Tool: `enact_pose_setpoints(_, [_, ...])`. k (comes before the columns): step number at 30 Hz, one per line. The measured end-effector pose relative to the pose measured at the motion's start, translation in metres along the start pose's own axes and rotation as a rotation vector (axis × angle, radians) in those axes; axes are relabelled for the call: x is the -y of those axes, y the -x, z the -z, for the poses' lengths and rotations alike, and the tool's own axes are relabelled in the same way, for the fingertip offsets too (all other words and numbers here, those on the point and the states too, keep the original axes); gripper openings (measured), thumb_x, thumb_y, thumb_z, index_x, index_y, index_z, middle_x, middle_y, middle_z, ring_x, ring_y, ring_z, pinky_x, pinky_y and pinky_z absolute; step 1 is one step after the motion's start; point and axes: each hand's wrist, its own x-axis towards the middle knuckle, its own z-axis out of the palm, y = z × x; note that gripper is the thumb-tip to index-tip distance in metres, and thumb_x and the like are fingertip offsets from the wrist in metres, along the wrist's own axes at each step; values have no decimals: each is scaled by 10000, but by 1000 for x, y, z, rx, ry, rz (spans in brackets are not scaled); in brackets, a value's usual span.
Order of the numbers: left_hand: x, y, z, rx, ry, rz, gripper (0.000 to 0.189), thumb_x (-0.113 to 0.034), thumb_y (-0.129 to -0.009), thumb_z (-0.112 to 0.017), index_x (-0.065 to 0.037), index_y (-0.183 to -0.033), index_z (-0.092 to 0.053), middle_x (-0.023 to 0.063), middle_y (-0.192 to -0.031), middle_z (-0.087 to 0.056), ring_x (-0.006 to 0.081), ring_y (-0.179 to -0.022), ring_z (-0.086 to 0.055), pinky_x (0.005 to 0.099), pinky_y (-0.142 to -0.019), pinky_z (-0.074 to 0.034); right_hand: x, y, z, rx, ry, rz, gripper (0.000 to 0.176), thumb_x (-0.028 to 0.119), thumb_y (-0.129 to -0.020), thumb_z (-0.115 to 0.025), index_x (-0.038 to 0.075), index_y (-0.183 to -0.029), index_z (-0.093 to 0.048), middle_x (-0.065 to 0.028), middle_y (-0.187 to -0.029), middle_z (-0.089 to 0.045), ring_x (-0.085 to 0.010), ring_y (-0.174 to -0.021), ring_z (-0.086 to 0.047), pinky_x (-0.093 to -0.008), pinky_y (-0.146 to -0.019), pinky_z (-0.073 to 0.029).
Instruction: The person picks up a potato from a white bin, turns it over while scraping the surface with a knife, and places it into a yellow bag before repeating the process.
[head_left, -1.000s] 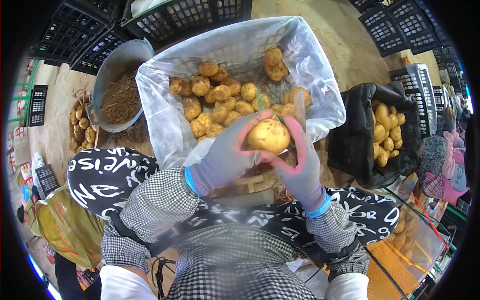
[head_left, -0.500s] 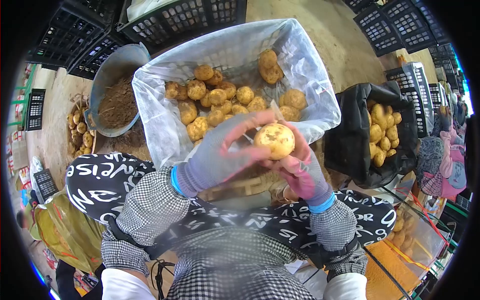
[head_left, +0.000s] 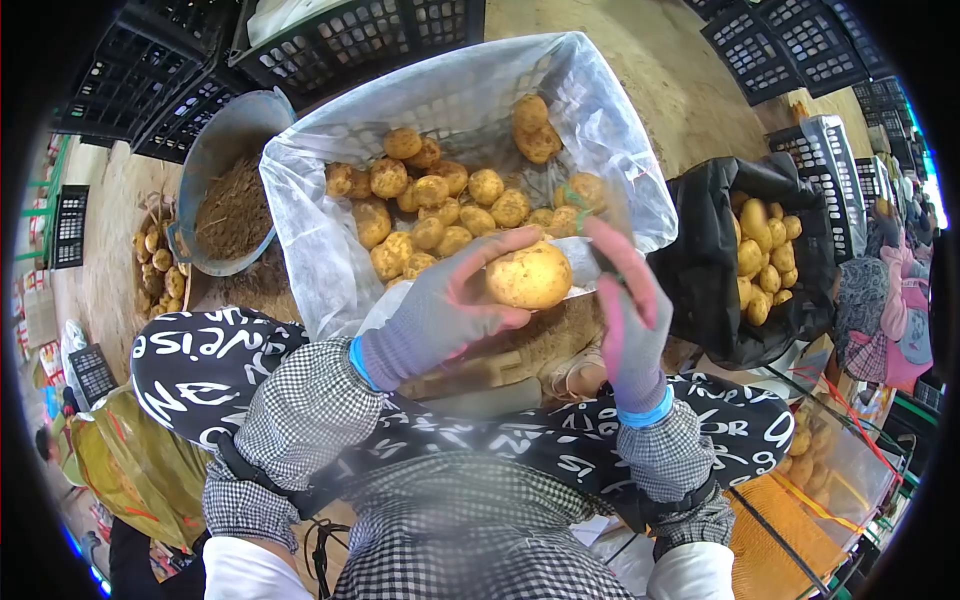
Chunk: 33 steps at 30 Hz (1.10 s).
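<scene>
In my left hand (head_left: 425, 318), gloved in grey and pink, a pale yellow potato (head_left: 530, 275) rests between thumb and fingers, held over the near edge of a lined crate. My right hand (head_left: 634, 330), in a matching glove, is just right of that potato and apart from it, fingers spread and partly blurred. A faint greenish-white blur shows by its fingertips; I cannot make out what it is. Beyond both hands, several soil-marked potatoes (head_left: 430, 190) lie in the crate, on its white liner (head_left: 310, 250).
To the right stands a black-lined container (head_left: 690, 290) with more potatoes. A blue-grey bucket (head_left: 230, 120) of soil is at left, beside a basket of potatoes (head_left: 160, 260). Black plastic crates (head_left: 370, 45) stand behind. People (head_left: 880, 320) are at the far right.
My right hand has come off the potato and moved right, its fingers opening. The potato has shifted slightly left, turned, and stays in my left hand.
</scene>
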Motion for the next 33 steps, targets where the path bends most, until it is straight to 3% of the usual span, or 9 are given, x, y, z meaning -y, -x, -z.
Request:
enact_pose_setpoints(3, [-5, 1, -1, -9, -16, 78, 677, -83, -855, -730, -19, -1444, -403, 95, -1473, -385, 185, -1319, -438, 313, -1104, -372, 10, 0, 7, -81, -27, -66, 388, 20, -960, -441, -52, -1331, -530, -120, -1336, -563, -173, -1228, -518, -295, -1053, -379])
enact_pose_setpoints(7, [-2, 3, -3, 66, -332, 25, 600, -151, -901, -693, -37, -1431, -436, 105, -1472, -391, 203, -1347, -410, 343, -1123, -356, 4, 19, -22, 102, -392, -305, 535, 47, -891, -634, -45, -1385, -453, -145, -1227, -586, -209, -1228, -513, -318, -1082, -367])
enact_pose_setpoints(11, [7, -4, 10, 31, -223, 220, 595, -423, -958, -581, -80, -1427, -453, 95, -1350, -538, 165, -993, -628, 301, -839, -530, 15, 18, 0, 2, -465, -665, 583, 40, -826, -720, -22, -1351, -475, -112, -1134, -617, -138, -894, -642, -259, -755, -549])
enact_pose_setpoints(13, [19, -26, 42, -90, -239, 228, 588, -441, -967, -565, -99, -1430, -447, 99, -1292, -574, 156, -898, -662, 296, -770, -556, -7, 20, 35, -177, -493, -557, 441, 214, -934, -628, 19, -1311, -508, -110, -1046, -644, -131, -755, -629, -235, -577, -528])
enact_pose_setpoints(16, [8, -73, 95, -262, -947, 524, 611, -351, -925, -620, -101, -1444, -418, 138, -1244, -594, 196, -966, -663, 331, -802, -548, -4, 10, 93, -508, -1055, -184, 478, 297, -1004, -497, 10, -1378, -426, -154, -1248, -566, -223, -972, -625, -315, -785, -556])
enact_pose_setpoints(18, [57, -101, 141, -206, -1552, 102, 568, -156, -894, -583, -118, -1441, -430, 178, -1183, -581, 259, -1091, -631, 367, -889, -519, -13, 14, 139, -570, -1190, -81, 535, 286, -1010, -486, 4, -1444, -351, -194, -1378, -490, -270, -1090, -606, -344, -875, -556])
enact_pose_setpoints(24, [134, -210, 161, 49, -1815, 491, 651, -81, -825, -629, -139, -1435, -410, 189, -1405, -396, 349, -1171, -573, 423, -953, -492, -7, 10, 114, -600, -753, -204, 499, 267, -1021, -479, -13, -1425, -397, -154, -1335, -558, -190, -1023, -627, -283, -811, -560])
enact_pose_setpoints(28, [115, -217, 154, -8, -1723, 543, 711, -68, -747, -737, -133, -1369, -399, 172, -1339, -453, 283, -1136, -602, 404, -907, -516, 23, -3, 87, -526, -483, -310, 413, 189, -1033, -415, -40, -1373, -454, -160, -1229, -613, -175, -950, -647, -262, -761, -549])
enact_pose_setpoints(33, [39, -166, 103, 74, -631, 239, 733, -129, -758, -793, -51, -1360, -381, 88, -1272, -487, 199, -1184, -518, 324, -1030, -434, 14, 2, 53, -302, -262, -356, 452, 212, -1018, -471, -50, -1385, -445, -178, -1223, -619, -183, -966, -659, -280, -790, -554])
